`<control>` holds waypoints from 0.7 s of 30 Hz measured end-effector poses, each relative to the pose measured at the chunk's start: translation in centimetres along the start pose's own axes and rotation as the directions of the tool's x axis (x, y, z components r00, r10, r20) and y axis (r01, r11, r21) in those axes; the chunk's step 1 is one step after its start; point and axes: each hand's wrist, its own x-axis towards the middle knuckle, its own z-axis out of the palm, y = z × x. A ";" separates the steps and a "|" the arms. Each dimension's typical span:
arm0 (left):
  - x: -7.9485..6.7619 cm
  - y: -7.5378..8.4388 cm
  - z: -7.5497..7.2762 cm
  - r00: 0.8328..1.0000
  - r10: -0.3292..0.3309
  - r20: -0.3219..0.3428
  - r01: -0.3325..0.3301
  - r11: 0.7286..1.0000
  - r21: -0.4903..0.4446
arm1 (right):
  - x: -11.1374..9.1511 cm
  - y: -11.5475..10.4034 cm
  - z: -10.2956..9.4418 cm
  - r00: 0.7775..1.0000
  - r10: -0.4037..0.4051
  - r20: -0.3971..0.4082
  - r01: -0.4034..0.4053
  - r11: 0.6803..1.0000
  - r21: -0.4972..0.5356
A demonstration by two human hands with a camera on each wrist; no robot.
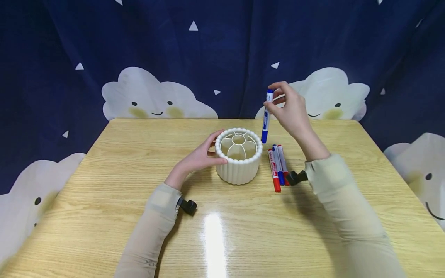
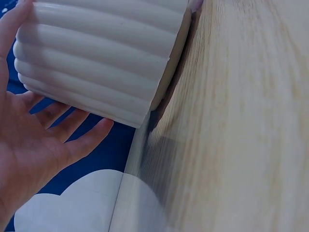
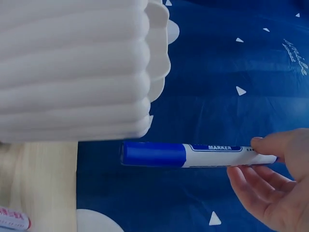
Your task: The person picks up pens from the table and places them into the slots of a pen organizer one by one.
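Observation:
A cream ribbed pen holder (image 1: pixel 238 172) with a beaded rim and a petal-shaped divider stands upright on the table. My left hand (image 1: pixel 197 157) holds it from the left, thumb on the near side and fingers around the back; in the left wrist view those fingers (image 2: pixel 89 137) lie against its ribbed wall. My right hand (image 1: pixel 294 112) pinches a blue marker (image 1: pixel 266 117) near its upper end. The marker hangs almost vertical, blue cap down, just right of the holder's rim. In the right wrist view the marker's cap (image 3: pixel 153 153) is beside the rim.
Right of the holder, a red marker (image 1: pixel 273 170), a blue-capped marker (image 1: pixel 278 165) and another red marker (image 1: pixel 283 159) lie side by side on the wooden table (image 1: pixel 139 154). A dark blue curtain (image 1: pixel 222 50) with clouds hangs behind the table's far edge.

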 end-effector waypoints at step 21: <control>0.2 -0.3 0.0 1.000 0.028 -0.003 -0.028 1.000 0.001 | 0.5 -3.4 2.0 0.978 -0.123 -0.169 0.151 0.975 0.164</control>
